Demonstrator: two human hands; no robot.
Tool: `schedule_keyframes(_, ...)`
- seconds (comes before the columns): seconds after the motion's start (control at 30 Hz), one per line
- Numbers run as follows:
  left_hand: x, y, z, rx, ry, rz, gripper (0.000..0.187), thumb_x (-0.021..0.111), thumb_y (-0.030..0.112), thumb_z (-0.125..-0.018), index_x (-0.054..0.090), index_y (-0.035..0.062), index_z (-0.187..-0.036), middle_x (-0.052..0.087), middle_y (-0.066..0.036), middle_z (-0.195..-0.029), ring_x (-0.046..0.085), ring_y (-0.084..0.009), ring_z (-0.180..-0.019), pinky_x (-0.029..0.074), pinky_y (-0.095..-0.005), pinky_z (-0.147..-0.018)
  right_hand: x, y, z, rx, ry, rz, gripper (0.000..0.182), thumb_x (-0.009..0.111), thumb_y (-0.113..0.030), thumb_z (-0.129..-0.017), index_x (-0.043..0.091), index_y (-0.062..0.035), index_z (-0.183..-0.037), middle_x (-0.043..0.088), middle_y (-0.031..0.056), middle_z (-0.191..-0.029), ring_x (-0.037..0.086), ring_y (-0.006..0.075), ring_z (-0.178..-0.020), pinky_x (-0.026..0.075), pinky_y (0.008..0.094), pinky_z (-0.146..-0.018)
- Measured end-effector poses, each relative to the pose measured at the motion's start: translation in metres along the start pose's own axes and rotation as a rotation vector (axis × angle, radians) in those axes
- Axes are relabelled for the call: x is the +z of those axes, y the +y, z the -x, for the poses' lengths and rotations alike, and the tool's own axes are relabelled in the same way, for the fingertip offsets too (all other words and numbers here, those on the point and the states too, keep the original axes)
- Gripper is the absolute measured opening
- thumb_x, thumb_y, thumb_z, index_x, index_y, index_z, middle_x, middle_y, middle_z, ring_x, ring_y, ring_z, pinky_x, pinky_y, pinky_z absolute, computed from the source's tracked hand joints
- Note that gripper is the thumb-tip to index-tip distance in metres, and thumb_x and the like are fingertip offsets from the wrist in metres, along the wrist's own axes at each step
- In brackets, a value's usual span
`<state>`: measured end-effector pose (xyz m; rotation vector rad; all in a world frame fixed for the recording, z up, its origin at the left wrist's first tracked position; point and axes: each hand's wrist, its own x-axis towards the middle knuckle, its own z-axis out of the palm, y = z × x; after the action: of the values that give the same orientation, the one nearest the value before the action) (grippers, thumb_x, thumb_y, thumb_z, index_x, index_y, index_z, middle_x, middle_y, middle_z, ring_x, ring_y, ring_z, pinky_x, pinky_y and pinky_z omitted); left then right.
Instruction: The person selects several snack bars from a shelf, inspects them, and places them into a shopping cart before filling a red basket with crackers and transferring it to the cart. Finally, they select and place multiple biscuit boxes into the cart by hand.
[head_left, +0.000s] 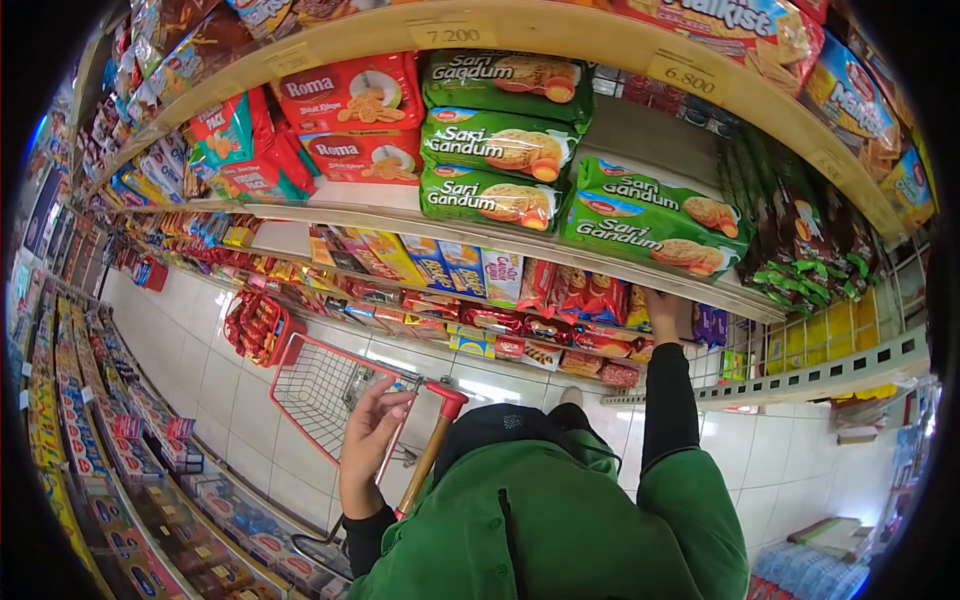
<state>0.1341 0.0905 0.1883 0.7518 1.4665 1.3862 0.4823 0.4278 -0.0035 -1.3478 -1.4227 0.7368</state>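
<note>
My left hand (372, 425) hovers beside the shopping cart (283, 385), near the red end of its handle (452, 402). Its fingers are loosely bent and apart, with nothing seen in them. With the arm stretched forward, my right hand (668, 312) reaches into a lower shelf of packaged snacks. The shelf above hides its fingertips, so I cannot see whether it holds anything. Beside it are a yellow packet (637, 308) and purple packets (710, 325). Green Sari Gandum biscuit packs (650, 240) lie on the shelf above that hand.
Red Roma biscuit packs (362, 158) stand left of the green ones. A red basket of packets (262, 328) is on the tiled floor beyond the cart. Another stocked shelf (150, 490) runs along the left. A white wire rack (800, 375) borders the right side.
</note>
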Motion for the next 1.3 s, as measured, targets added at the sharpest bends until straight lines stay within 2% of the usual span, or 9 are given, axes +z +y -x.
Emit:
schedule_keyframes(0.43,-0.065,-0.013,0.005,0.041,0.313,-0.139,0.041,0.051,0.014,-0.078,0.038,0.0008,-0.115,0.053,-0.01,-0.096,0.049,-0.0124,-0.084,0.039,-0.0235,-0.07,0.019,-0.024,0.012,0.053,0.023,0.604,0.035,0.054,-0.023,-0.073,0.049,-0.0039,-0.103,0.051,0.0212,-0.099,0.047,0.0352,-0.095,0.038,0.0368,-0.078)
schedule_keyframes(0.53,-0.094,-0.017,0.006,0.033,0.449,-0.164,0.042,0.051,0.016,-0.078,0.038,0.0009,-0.115,0.054,-0.008,-0.095,0.049,-0.0113,-0.081,0.039,-0.0228,-0.067,0.015,-0.02,0.01,0.021,-0.03,0.541,0.041,0.055,-0.028,-0.073,0.049,0.001,-0.101,0.054,0.0204,-0.093,0.051,0.0329,-0.089,0.04,0.0335,-0.074)
schedule_keyframes(0.6,-0.121,-0.029,0.006,0.008,0.585,-0.191,0.042,0.051,0.017,-0.078,0.038,0.0005,-0.114,0.055,-0.007,-0.094,0.049,-0.0109,-0.079,0.039,-0.0228,-0.067,0.012,-0.093,0.03,-0.203,-0.033,0.448,0.037,0.052,-0.026,-0.076,0.05,0.0032,-0.098,0.056,0.0177,-0.09,0.053,0.0298,-0.085,0.04,0.033,-0.072)
schedule_keyframes(0.67,-0.153,-0.052,0.005,-0.005,0.711,-0.269,0.042,0.051,0.017,-0.077,0.039,-0.001,-0.112,0.055,-0.007,-0.087,0.049,-0.0109,-0.075,0.039,-0.0221,-0.066,0.006,-0.03,0.018,-0.051,-0.043,0.052,0.035,0.049,-0.023,-0.078,0.05,0.0054,-0.098,0.056,0.017,-0.09,0.054,0.027,-0.081,0.04,0.0318,-0.073)
schedule_keyframes(0.77,-0.188,-0.091,0.002,-0.072,0.83,-0.303,0.042,0.051,0.018,-0.075,0.041,-0.0029,-0.11,0.054,-0.006,-0.078,0.049,-0.011,-0.071,0.039,-0.0212,-0.064,-0.019,-0.021,0.038,0.15,0.066,0.102,0.035,0.047,-0.023,-0.079,0.048,0.0058,-0.101,0.054,0.0162,-0.093,0.052,0.026,-0.084,0.039,0.0309,-0.076)
schedule_keyframes(0.83,-0.203,-0.126,-0.002,-0.185,0.851,-0.323,0.042,0.052,0.018,-0.073,0.042,-0.0027,-0.109,0.053,-0.006,-0.077,0.05,-0.0115,-0.069,0.04,-0.0219,-0.06,-0.031,-0.028,0.066,0.0,0.274,0.28,0.034,0.048,-0.024,-0.078,0.046,0.0055,-0.094,0.051,0.0159,-0.092,0.049,0.0223,-0.082,0.038,0.0304,-0.073)
schedule_keyframes(1.07,-0.191,-0.271,-0.055,-0.416,0.707,-0.075,0.029,0.05,0.016,-0.071,0.051,0.002,-0.097,0.055,-0.006,-0.077,0.05,-0.0139,-0.062,0.041,-0.0247,-0.049,-0.101,0.009,0.154,0.167,0.145,0.748,0.023,0.048,-0.019,-0.077,0.049,0.0011,-0.089,0.048,0.0167,-0.088,0.047,0.0278,-0.082,0.038,0.0335,-0.071)
schedule_keyframes(1.13,-0.194,-0.34,-0.07,-0.34,0.621,-0.506,0.027,0.053,0.018,-0.07,0.053,-0.0003,-0.09,0.057,-0.015,-0.075,0.057,-0.0217,-0.067,0.044,-0.0309,-0.06,-0.118,0.015,0.181,0.177,0.09,0.827,0.019,0.048,-0.016,-0.075,0.05,-0.0002,-0.086,0.047,0.0157,-0.084,0.047,0.028,-0.078,0.039,0.034,-0.07)
schedule_keyframes(1.3,-0.152,-0.313,-0.088,-0.393,0.626,-0.728,0.024,0.052,0.018,-0.067,0.055,-0.0007,-0.082,0.058,-0.018,-0.077,0.056,-0.0299,-0.073,0.043,-0.0333,-0.066,-0.155,0.022,0.242,0.363,0.024,0.967,0.013,0.048,-0.012,-0.073,0.051,-0.0021,-0.081,0.045,0.0147,-0.08,0.046,0.0269,-0.074,0.039,0.0347,-0.067)
